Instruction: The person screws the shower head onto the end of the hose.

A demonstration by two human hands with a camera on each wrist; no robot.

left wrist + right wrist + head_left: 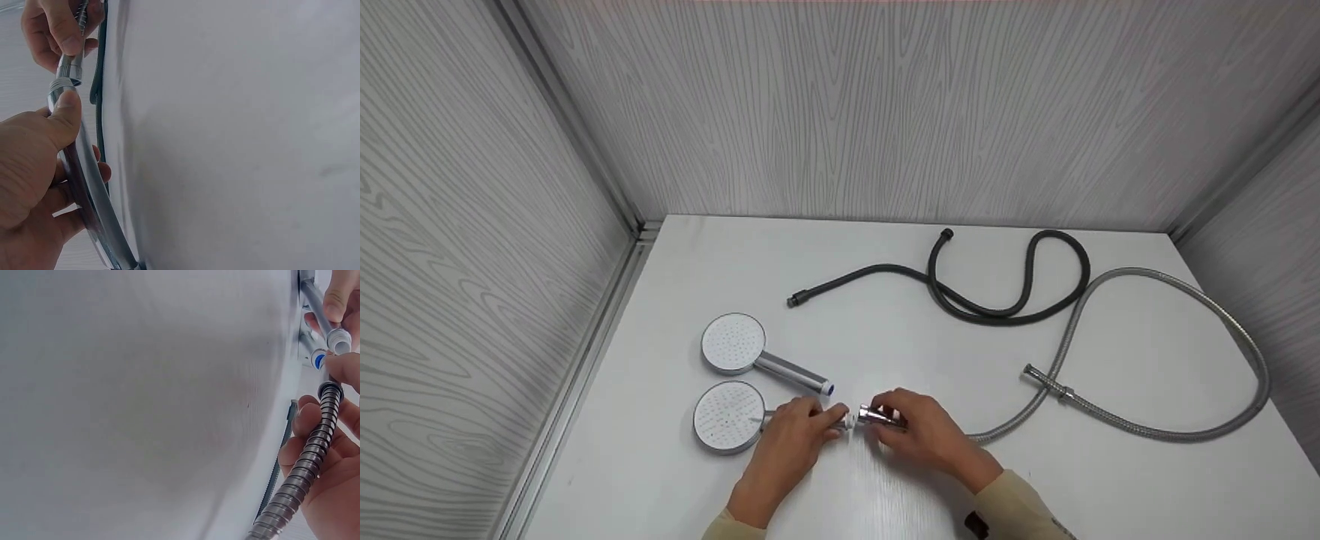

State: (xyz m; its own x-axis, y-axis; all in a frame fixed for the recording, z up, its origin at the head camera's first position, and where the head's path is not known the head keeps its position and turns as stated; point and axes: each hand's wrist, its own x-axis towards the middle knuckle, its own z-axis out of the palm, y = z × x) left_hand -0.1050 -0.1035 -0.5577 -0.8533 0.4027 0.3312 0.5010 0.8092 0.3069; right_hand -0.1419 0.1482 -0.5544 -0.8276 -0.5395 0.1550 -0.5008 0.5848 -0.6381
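My left hand (793, 439) grips the handle of the nearer shower head (728, 417), whose round white face points up. The white threaded end (61, 84) of that handle sticks out past my left thumb. Facing it, my right hand (919, 429) pinches the chrome end fitting (879, 416) of a silver shower hose (306, 464). In the head view a small gap shows between fitting and thread; in the left wrist view they lie very close, and I cannot tell if they touch. The ribbed hose runs back through the right hand's fingers.
A second shower head (733, 343) lies just behind the first, its blue-ringed handle end toward the right. A black hose (990, 319) lies looped at the back. The silver hose's other end (1037, 373) rests at the right. Wood-grain panels (840, 112) enclose the white table (720, 255).
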